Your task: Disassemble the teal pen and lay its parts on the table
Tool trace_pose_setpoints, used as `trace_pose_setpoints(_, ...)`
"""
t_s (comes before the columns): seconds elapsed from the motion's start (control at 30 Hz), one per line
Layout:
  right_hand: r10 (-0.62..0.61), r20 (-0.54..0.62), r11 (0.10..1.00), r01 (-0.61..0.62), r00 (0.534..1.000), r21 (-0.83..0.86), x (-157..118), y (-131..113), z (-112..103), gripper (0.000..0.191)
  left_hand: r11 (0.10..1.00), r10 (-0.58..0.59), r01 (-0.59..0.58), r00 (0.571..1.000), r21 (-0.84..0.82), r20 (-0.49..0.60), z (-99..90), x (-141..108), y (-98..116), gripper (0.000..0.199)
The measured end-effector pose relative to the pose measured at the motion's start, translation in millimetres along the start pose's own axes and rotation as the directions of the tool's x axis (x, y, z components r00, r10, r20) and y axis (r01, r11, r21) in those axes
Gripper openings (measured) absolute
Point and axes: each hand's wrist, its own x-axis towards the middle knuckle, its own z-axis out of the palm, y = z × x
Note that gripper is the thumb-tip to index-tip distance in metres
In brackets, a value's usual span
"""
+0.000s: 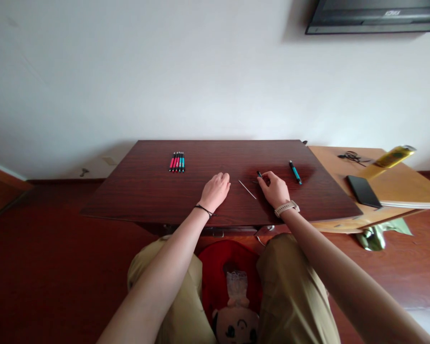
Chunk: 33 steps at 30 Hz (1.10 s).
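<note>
Red and teal pens line up toward the surface's far left corner. The left hand is curled, contents unclear; a thin white rod lies beside it. The right hand pinches a dark pen part, best gripped lightly, hiding most of it. A blue pen lies near the right edge.

Soft light from the right leaves the floor dim at left, casts blurred shadows leftward on the wall and glosses the table, while wide-angle distortion stretches the edges.
</note>
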Motion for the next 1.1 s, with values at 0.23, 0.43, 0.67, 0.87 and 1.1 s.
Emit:
trace_pose_setpoints(0.23,0.005,-0.002,1.0,-0.005,1.0,-0.028,6.6,7.0,4.6,0.034,0.968,0.063,-0.077,0.996,0.237,0.066,4.4,-1.0,-8.9,0.011)
trace_pose_setpoints(0.43,0.066,-0.015,0.993,-0.067,0.998,-0.093,13.4,11.6,15.1,0.031,0.932,0.07,-0.09,0.995,0.352,0.067,2.0,-1.4,-12.8,0.012)
trace_pose_setpoints(0.67,0.117,-0.027,0.983,-0.12,0.993,-0.139,12.2,8.8,19.9,0.03,0.904,0.063,-0.082,0.996,0.42,0.059,2.6,-4.8,-12.1,0.012)
trace_pose_setpoints(0.87,0.123,-0.018,0.983,-0.124,0.992,-0.135,13.2,7.0,21.6,0.029,0.895,0.06,-0.076,0.997,0.44,0.051,2.1,-3.6,-12.4,0.011)
trace_pose_setpoints(1.1,0.107,-0.043,0.99,-0.111,0.993,-0.084,10.9,7.0,24.3,0.027,0.89,0.084,-0.076,0.996,0.45,0.001,-1.1,-4.0,-9.4,0.017)
